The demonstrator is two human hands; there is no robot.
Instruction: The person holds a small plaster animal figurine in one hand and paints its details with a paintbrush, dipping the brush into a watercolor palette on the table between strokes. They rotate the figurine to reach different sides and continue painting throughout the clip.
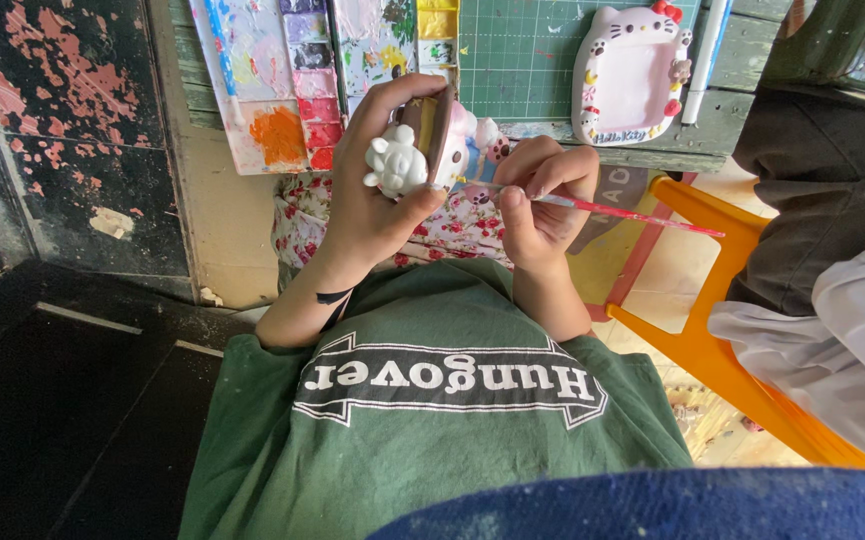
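At the far left of the frame a dark wall [52, 130] with flaking red paint fills the upper corner, and below it a black surface is too dim to read.

Next, at upper centre-left, one paint palette [297, 80] lies on the green wooden table [742, 50]. Its top edge is cut off by the frame, so its wells cannot be counted in full. An orange smear, a column of red and pink wells and some yellow ones show. One blue-handled brush [222, 50] lies across it, its top cut off too.

In the centre, the left hand [377, 190] is closed around one small plaster figurine [432, 140], thumb across the front and fingers curled over the top. Only a white bear-like knob, a brown band and a bit of pink show; the rest is hidden by the palm. Floral cloth [452, 225] shows just below the hands, mostly covered by them.

Just right of it, the right hand [542, 195] pinches one thin red-handled paintbrush [632, 212] with bent fingers. Its tip meets the figurine, but the bristles are too small to make out.

At upper centre-right, one green cutting mat [517, 55] holds one white cat-shaped frame [630, 75] with small coloured trims, and one white pen [704, 60] lies beside it.

At the right edge, one orange plastic chair [712, 350] is partly hidden by another person's dark and white clothing [832, 260], cut off by the frame.
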